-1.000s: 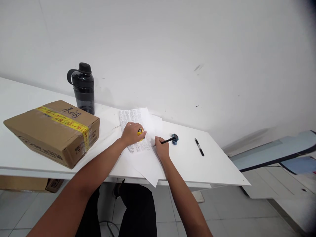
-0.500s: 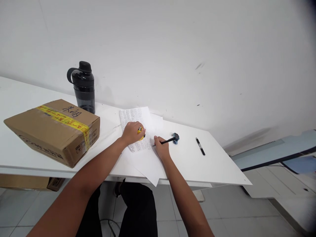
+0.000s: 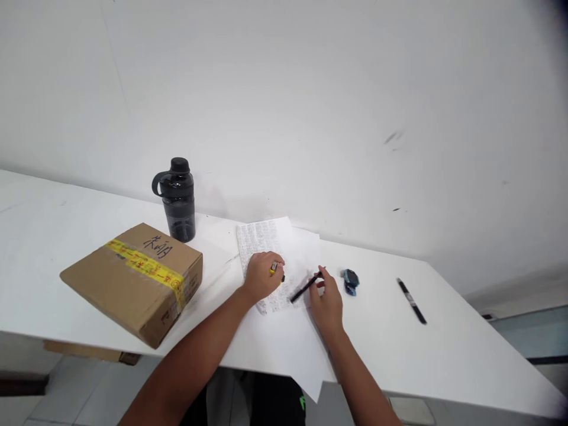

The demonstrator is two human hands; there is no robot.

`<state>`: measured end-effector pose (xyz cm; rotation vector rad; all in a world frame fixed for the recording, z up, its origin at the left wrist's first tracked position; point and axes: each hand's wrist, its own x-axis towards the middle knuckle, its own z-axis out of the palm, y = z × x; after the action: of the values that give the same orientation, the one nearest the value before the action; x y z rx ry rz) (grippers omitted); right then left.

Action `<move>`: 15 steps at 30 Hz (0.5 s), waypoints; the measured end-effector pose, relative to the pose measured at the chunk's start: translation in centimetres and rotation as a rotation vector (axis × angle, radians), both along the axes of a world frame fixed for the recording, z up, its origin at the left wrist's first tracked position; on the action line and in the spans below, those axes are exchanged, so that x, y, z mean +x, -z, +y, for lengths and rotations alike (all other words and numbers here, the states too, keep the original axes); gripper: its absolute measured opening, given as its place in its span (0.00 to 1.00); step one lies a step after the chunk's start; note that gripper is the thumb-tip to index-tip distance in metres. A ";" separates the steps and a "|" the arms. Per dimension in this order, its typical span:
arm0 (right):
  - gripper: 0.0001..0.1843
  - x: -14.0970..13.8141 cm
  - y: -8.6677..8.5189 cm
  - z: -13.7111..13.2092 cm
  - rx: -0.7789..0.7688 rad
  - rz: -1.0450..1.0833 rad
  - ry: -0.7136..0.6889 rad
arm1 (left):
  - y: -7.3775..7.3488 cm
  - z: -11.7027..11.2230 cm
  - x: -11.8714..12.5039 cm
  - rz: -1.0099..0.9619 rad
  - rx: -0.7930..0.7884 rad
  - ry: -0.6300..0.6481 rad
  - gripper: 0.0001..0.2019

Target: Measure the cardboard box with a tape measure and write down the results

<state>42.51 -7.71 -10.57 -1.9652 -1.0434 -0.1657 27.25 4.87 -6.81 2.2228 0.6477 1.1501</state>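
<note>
My left hand [image 3: 262,276] rests on the written sheet [image 3: 261,235], its fingers curled round a small yellow-and-black tape measure [image 3: 273,268], mostly hidden by the hand. To the right, my right hand [image 3: 326,299] pinches a black pen [image 3: 305,286] near its upper end. The pen slants down to the left across the paper, its thicker end towards the left hand. Dense lines of handwriting cover the sheet. Blank white paper [image 3: 295,349] lies below it, with one corner over the table's front edge.
A taped cardboard box [image 3: 110,284] and a dark water bottle [image 3: 180,204] stand on the left of the white table [image 3: 373,349]. On the right lie a blue smartwatch [image 3: 351,279] and another black pen [image 3: 412,302]. A wall [image 3: 284,118] runs behind.
The pen has swung round in my right hand, from pointing right to slanting down-left over the sheet. My left hand keeps hold of the tape measure. The whole view has shifted.
</note>
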 end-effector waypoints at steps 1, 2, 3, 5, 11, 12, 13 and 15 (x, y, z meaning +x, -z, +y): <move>0.27 0.2 0.1 0.0 -0.035 -0.032 -0.009 | 0.0 0.0 0.0 -0.010 -0.022 0.009 0.06; 0.27 0.2 0.1 0.1 -0.062 -0.046 -0.023 | -0.1 0.1 0.0 -0.017 -0.045 0.011 0.06; 0.28 0.2 0.0 0.1 -0.078 -0.034 -0.032 | -0.1 0.2 0.0 -0.021 -0.067 0.011 0.06; 0.32 -0.1 -0.2 0.1 -0.064 0.050 -0.025 | -0.3 0.3 -0.1 -0.023 -0.106 0.020 0.05; 0.38 -0.9 -0.2 0.9 0.069 0.053 0.001 | -0.5 0.7 -0.5 -0.016 -0.102 0.053 0.04; 0.37 -0.9 -0.1 1.2 0.058 0.003 -0.009 | -0.6 0.8 -0.5 -0.008 -0.085 0.048 0.04; 0.36 -0.9 -0.1 1.5 0.042 -0.051 -0.022 | -0.7 0.8 -0.6 0.012 -0.068 0.051 0.03; 0.33 -1.0 -0.2 2.0 0.003 -0.153 -0.051 | -0.9 0.9 -0.7 0.087 -0.049 0.077 0.07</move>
<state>41.49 -5.74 -10.39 -1.9448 -1.1897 -0.2932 26.50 5.80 -5.86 2.2457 0.6129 0.9935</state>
